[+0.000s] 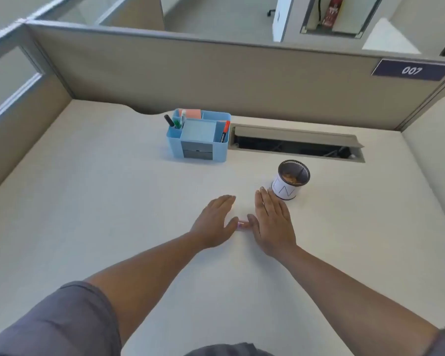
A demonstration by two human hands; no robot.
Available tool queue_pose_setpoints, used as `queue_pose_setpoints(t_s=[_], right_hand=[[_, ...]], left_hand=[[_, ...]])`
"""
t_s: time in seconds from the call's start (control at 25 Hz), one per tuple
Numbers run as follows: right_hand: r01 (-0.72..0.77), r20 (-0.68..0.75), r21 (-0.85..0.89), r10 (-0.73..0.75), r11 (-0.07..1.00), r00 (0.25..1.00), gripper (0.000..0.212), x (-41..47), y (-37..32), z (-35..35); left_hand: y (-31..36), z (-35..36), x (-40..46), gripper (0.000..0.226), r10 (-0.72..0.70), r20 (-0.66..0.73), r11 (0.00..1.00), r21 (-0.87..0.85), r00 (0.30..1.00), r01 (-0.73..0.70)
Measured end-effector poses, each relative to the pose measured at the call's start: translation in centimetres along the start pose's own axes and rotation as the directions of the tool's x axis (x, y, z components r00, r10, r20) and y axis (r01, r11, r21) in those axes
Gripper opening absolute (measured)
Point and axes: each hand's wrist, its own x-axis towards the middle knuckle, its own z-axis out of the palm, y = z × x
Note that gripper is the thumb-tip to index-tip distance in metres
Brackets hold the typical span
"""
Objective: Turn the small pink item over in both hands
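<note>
Both hands flat on the desk (88,201), fingers straight and held together. Left hand (214,222) and right hand (272,222) side by side, thumbs turned inward, a small pinkish object (242,225) lying between the thumb tips; touching or only just beside them, cannot tell, and too blurred to name. At one o'clock of the right hand, just beside its fingertips, a mesh cup (290,179) wrapped in white paper, something orange-brown inside. At eleven o'clock of the left hand, well apart, a blue organizer (199,136) with markers and note pads. Behind the cup, at twelve to one o'clock, an open cable hatch (296,143). Nothing between the two hands but that small object.
</note>
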Motion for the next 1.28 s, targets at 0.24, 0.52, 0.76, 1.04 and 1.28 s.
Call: queue_pose_setpoints(t_s=[0.24, 0.52, 0.76, 1.04, 1.28], right_hand=[[-0.021, 0.182, 0.293, -0.034, 0.956, 0.983, 0.058, -1.2, 0.2, 2.5], [-0.135, 0.171, 0.645, 0.031, 0.752, 0.985, 0.049, 0.0, 0.0, 2.7], [-0.420, 0.329, 0.778, 0.266, 0.468, 0.906, 0.017, 1.3, 0.1, 2.5], [-0.511, 0.453, 0.820, 0.252, 0.259, 0.855, 0.018, 2.0, 0.8, 2.0], [-0.566, 0.530, 0.808, 0.218, 0.163, 0.819, 0.019, 2.5, 1.4, 1.8]], left_hand=[[-1.3, 2.2, -0.6, 0.062, -0.033, -0.013, 0.989, -0.146, 0.999, 0.030], [-1.0, 1.2, 1.4, 0.041, -0.219, 0.080, 0.882, -0.411, 0.972, 0.232], [-0.6, -0.3, 2.7, 0.022, -0.330, 0.196, 0.672, -0.639, 0.924, 0.375], [-0.6, -1.2, 3.1, 0.029, -0.297, 0.224, 0.624, -0.690, 0.928, 0.366], [0.0, -1.4, 3.4, 0.023, -0.288, 0.218, 0.649, -0.671, 0.932, 0.358]])
